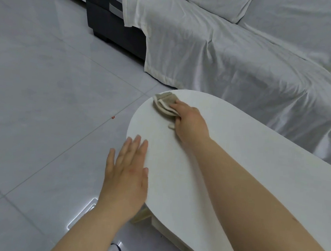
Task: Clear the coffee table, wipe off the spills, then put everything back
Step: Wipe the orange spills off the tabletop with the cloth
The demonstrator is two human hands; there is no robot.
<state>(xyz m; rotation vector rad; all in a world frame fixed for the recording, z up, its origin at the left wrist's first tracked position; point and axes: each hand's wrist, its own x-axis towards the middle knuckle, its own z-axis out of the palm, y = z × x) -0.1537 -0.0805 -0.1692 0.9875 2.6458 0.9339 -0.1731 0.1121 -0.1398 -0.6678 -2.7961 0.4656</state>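
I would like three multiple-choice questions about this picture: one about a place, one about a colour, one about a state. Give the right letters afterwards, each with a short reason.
1. Where does the cloth lie?
A. on the sofa
B. near the rounded end of the coffee table
C. on the floor

2. What colour is the cloth?
A. bright red
B. dark blue
C. beige

3. How is the left hand held?
A. open and flat, fingers at the table edge
C. closed on a cup
B. closed in a fist

Answers:
1 B, it lies on the tabletop by the curved end, under the right hand.
2 C, it is beige with a pale edge.
3 A, its fingers are spread and hold nothing.
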